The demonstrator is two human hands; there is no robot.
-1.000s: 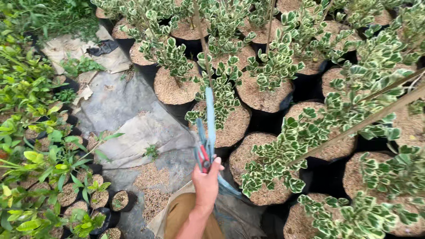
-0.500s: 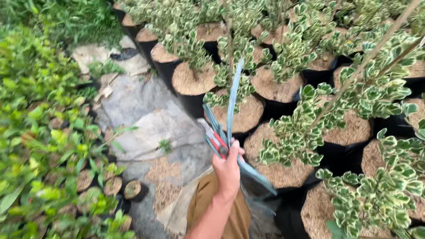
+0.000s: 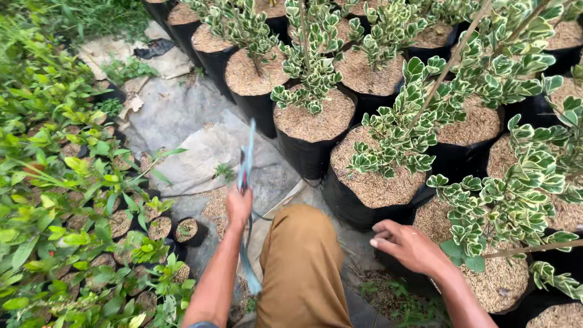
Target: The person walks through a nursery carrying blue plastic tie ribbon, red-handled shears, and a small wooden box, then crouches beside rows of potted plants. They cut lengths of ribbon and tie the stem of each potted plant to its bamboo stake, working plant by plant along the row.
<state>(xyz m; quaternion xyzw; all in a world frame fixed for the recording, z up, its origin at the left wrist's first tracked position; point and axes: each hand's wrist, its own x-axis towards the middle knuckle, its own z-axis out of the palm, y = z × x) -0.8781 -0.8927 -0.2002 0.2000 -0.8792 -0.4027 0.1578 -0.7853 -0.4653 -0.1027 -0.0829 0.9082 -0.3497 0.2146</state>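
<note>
Left hand: the left hand point(image 3: 238, 206) is closing around the handles of a pair of long blue garden shears point(image 3: 246, 176), holding them out over the ground.
Shears axis: the shears are lying nearly upright in the view, blades pointing away from the person toward the row of pots, one handle trailing down past the wrist beside the tan trouser knee point(image 3: 302, 261).
Right hand: the right hand point(image 3: 408, 246) is hanging empty, fingers loosely curled, gripping nothing, just beside the rim of a black grow bag point(image 3: 401, 212).
Nearer hand: the right hand is sitting closer to the variegated green-and-white shrub point(image 3: 401, 130); the left hand and shears are staying well apart from it, off to its left.
Ground: grey sheeting point(image 3: 182, 130) is covering the path between the small green seedlings point(image 3: 73, 200) and the bags.
Packages, labels, signs: none is showing; the bags are plain black, topped with pale husk mulch.
</note>
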